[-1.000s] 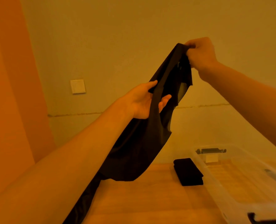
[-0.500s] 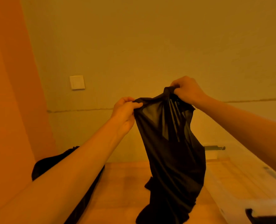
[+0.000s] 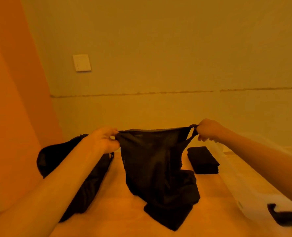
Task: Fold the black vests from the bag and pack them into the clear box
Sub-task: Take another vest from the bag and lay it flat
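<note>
One big pale wall (image 3: 176, 48) fills the back, and an orange wall (image 3: 8, 100) stands at the left side. Below them lies the wooden counter (image 3: 121, 218), in warm orange light.

On the right side of the counter sits the clear box (image 3: 251, 200). Its long side runs away from the camera, and the right arm hides part of it. I cannot tell what is inside. On the left side lies the black bag (image 3: 54, 158), long and floppy, partly behind the left arm.

In the middle hangs a black vest (image 3: 150, 159). Its top edge is pulled out wide between both hands, above the counter. Its lower end droops down and lies in a dark heap on the counter, near the camera. The vest is between the bag and the box, apart from both.

A folded vest (image 3: 203, 160) lies flat on the counter just beside the box, behind the hanging one and to its right.

The left hand (image 3: 106, 139) has its fingers curled tight around the left top corner of the vest. The right hand (image 3: 208, 130) pinches the right top corner by a thin strap.

A black clip (image 3: 285, 215) sits on the near end of the box. A small white switch (image 3: 82, 62) is on the pale wall, up high on the left.
</note>
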`<state>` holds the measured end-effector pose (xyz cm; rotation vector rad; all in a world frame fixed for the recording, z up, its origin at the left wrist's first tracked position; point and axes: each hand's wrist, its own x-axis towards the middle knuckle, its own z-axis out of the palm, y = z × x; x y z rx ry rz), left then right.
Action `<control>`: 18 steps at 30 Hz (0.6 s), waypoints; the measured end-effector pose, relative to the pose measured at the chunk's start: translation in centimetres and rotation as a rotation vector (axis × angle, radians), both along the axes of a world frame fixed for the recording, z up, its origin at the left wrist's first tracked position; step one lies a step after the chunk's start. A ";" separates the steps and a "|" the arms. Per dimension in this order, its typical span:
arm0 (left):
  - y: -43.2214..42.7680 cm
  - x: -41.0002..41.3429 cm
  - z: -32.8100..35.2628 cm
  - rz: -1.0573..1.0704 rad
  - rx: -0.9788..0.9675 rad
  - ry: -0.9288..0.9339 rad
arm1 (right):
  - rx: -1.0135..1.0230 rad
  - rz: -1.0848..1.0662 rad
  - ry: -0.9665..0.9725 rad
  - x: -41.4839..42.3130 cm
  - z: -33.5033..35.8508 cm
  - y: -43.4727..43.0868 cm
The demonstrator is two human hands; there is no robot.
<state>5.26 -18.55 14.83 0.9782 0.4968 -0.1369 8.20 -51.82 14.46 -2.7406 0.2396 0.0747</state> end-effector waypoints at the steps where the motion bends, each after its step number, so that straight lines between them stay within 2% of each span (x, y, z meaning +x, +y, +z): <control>1: 0.5 0.2 -0.8 -0.012 0.006 0.036 | 0.204 -0.020 0.070 0.0 -0.4 -0.1; 4: 0.9 0.1 -1.7 -0.056 -0.002 0.042 | 0.749 -0.082 0.085 0.4 -1.2 -0.1; 7: 0.6 0.0 -1.7 -0.017 -0.075 -0.071 | 1.075 -0.063 -0.005 1.1 -1.7 0.3; 10: -0.6 -0.8 -1.0 -0.014 -0.112 -0.229 | 1.060 -0.068 -0.057 1.5 -2.5 0.6; 13: -1.4 -1.0 -1.2 0.010 -0.056 -0.278 | 0.987 -0.101 0.002 1.0 -3.7 0.9; 15: -1.5 -1.1 -1.8 -0.026 -0.041 -0.205 | 0.996 -0.162 0.012 0.9 -4.3 1.1; 18: -1.3 -1.6 -3.1 -0.206 0.027 0.015 | 1.031 -0.276 0.026 1.6 -5.4 0.6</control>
